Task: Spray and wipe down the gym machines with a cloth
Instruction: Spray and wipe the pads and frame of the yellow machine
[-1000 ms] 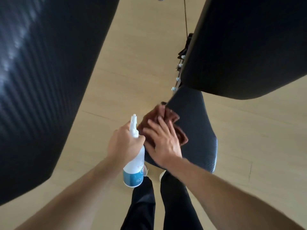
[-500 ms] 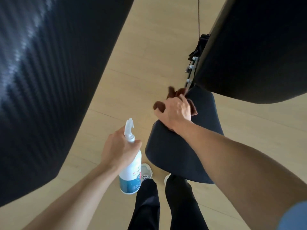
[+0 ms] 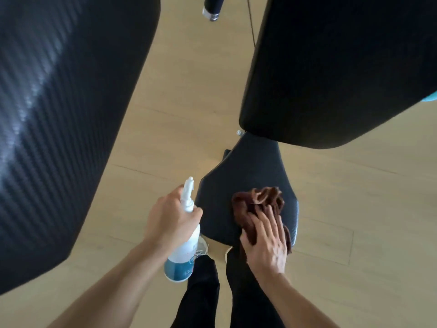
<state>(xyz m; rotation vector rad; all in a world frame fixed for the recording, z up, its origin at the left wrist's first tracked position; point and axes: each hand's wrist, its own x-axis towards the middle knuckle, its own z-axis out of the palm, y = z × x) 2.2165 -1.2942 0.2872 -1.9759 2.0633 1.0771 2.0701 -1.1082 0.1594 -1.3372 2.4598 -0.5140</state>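
Cloth (image 3: 257, 209) under right hand (image 3: 266, 242) at seat pad (image 3: 248, 171) near edge.

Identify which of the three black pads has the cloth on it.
The small seat pad, lowest and nearest the person. The right hand presses the brown cloth onto it; both larger pads bear nothing.

This is a gym. A black padded seat (image 3: 248, 185) sits at six o'clock on a pale wood-plank floor (image 3: 189, 102). Large black cushioned pads rise at nine o'clock (image 3: 59, 114) and two o'clock (image 3: 331, 67). At twelve o'clock a handle with a metal end (image 3: 212, 7) and a thin cable (image 3: 251, 24) hang down.
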